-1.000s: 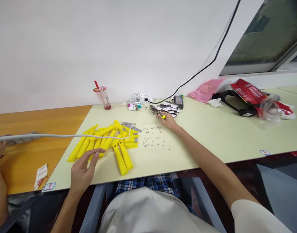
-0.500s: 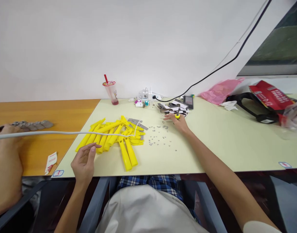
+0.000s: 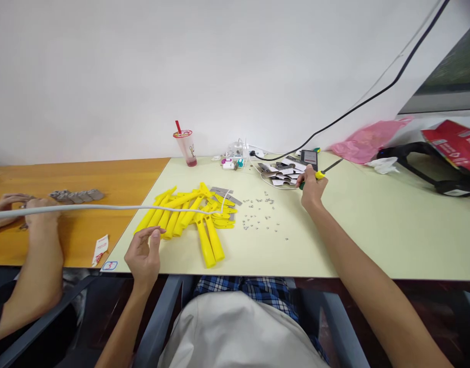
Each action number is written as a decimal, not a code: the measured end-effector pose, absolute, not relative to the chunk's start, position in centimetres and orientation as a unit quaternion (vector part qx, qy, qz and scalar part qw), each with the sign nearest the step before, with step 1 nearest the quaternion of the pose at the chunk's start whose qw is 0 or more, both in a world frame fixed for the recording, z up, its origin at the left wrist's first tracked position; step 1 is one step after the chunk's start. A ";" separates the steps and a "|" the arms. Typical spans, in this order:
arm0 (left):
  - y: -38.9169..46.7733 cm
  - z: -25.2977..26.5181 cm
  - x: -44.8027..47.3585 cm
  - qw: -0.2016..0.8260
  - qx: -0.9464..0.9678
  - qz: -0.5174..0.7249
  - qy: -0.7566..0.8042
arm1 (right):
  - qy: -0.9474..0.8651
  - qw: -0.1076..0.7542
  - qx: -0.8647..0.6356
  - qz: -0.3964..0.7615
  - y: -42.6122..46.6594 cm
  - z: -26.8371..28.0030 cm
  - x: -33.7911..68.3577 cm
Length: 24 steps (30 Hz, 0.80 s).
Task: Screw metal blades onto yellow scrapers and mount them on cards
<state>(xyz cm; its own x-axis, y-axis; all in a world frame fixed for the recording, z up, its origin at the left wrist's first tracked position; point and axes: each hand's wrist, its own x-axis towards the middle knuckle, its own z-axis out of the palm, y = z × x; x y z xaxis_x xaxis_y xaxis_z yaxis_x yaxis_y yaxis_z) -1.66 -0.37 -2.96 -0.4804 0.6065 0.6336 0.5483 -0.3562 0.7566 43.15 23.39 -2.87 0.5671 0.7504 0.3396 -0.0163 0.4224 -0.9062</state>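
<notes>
Yellow handles (image 3: pixel 154 217) lie heaped on the cream table (image 3: pixel 373 230) before you, with grey strips (image 3: pixel 230 197) at their far right edge and small screws (image 3: pixel 267 218) strewn loose beside them. Judging by how things lie, much remains separate: the screws sit in no part, and no sorted, finished set shows; whether any handle is already joined to a strip, you cannot tell from here.

Your right hand (image 3: pixel 312 191) has its fingers closed around a screwdriver (image 3: pixel 319 175), held over the table just beside the dark-and-white flat pieces (image 3: pixel 284 171). Its shaft points right and away from you, the long axis slanting from the green end at near left to the tip at far right. Your left hand (image 3: pixel 143 253) is empty, fingers loosely bent and thumb apart, near the handles; contact is unclear.
</notes>
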 end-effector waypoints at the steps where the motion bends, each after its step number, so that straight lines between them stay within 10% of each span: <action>1: -0.4 -3.1 -1.7 0.019 0.517 0.646 0.561 | -0.384 0.752 -0.473 0.252 23.4 -2.8 43.2; 24: 12.3 0.4 -3.9 -0.094 0.718 0.204 0.659 | -0.420 0.601 -0.652 0.193 28.4 -4.6 52.0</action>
<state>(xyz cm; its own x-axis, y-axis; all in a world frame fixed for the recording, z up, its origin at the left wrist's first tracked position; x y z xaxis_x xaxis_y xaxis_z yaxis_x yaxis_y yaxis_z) -3.93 12.31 0.40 0.0495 0.9078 0.4165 0.9844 -0.1148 0.1332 52.00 28.45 -4.58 0.5721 0.7800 0.2537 0.3156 0.0762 -0.9458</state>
